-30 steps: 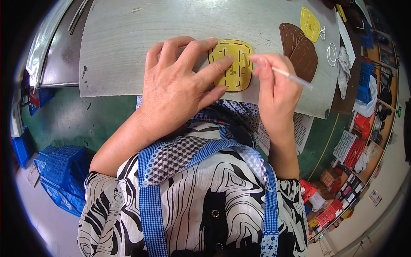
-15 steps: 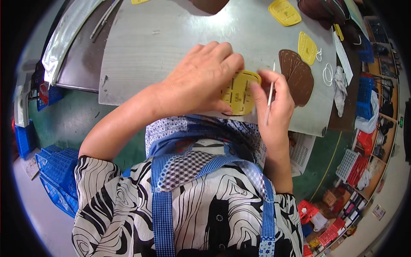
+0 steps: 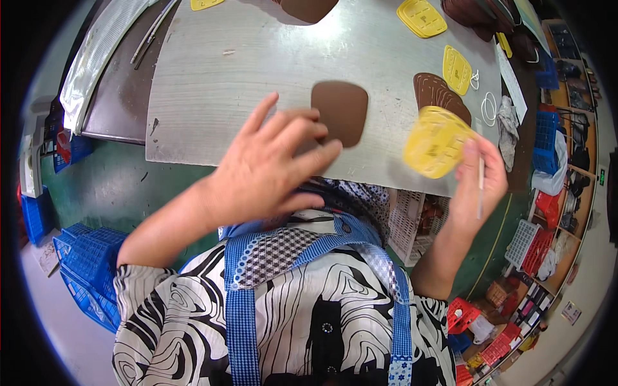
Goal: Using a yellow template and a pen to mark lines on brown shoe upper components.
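Observation:
A yellow slotted template [image 3: 436, 143], slightly blurred, is pinched by its edge in my right hand [image 3: 479, 183]. The same hand also keeps a thin white marking stick [image 3: 481, 188], which points down past the fingers. My left hand [image 3: 277, 151] holds nothing, and its fingers are spread over the table's near edge. Just beyond those fingertips lies a plain brown rounded piece [image 3: 344, 110], perhaps leather, flat on the table. To the right, a fanned stack of brown pieces [image 3: 438, 92] with pale dashed marks is partly hidden behind the raised template.
More yellow templates [image 3: 457, 69] [image 3: 421, 18] lie on the grey tabletop [image 3: 212, 96] at the right. Beside them are a loop of white cord [image 3: 489, 109] and a crumpled cloth [image 3: 508, 132]. Another brown stack [image 3: 309, 9] sits at the far edge. Below the table stands a pale crate [image 3: 405, 225].
My right hand has carried the yellow template and stick to the right, exposing the brown piece. My left hand has let go, drawn back toward me and spread its fingers.

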{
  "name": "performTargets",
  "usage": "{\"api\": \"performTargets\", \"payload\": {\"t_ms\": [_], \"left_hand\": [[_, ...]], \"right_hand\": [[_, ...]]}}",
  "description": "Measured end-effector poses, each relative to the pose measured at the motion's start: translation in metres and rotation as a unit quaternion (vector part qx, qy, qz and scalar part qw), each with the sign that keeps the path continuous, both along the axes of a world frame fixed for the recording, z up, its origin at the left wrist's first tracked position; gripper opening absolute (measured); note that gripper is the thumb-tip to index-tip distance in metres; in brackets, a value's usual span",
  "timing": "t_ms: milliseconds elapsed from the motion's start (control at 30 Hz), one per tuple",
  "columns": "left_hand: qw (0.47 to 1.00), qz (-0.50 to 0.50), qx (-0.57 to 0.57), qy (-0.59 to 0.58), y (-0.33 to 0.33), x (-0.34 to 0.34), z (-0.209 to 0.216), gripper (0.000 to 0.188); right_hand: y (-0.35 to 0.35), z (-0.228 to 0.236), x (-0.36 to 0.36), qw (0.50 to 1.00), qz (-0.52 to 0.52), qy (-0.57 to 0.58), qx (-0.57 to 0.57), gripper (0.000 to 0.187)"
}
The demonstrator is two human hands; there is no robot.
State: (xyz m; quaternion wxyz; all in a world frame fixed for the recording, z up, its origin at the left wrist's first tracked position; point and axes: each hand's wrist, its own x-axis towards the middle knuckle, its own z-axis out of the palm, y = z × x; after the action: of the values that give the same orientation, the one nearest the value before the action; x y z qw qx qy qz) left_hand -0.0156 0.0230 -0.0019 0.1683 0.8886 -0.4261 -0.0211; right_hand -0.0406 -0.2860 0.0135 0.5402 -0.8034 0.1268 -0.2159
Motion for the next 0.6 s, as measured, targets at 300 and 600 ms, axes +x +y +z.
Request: {"api": "performTargets", "payload": {"t_ms": [300,600], "left_hand": [[0.957,0.118,-0.257,-0.061,-0.012,0.001,-0.011,0.026],[0.977,0.163,-0.137,-0.019,-0.015,0.0,-0.005,0.043]], "right_hand": [[0.066,-0.018,0.03,0.981,0.184,0.052,0.039,0.016],[0.073,-0.023,0.032,0.977,0.172,0.087,-0.091,0.016]]}}
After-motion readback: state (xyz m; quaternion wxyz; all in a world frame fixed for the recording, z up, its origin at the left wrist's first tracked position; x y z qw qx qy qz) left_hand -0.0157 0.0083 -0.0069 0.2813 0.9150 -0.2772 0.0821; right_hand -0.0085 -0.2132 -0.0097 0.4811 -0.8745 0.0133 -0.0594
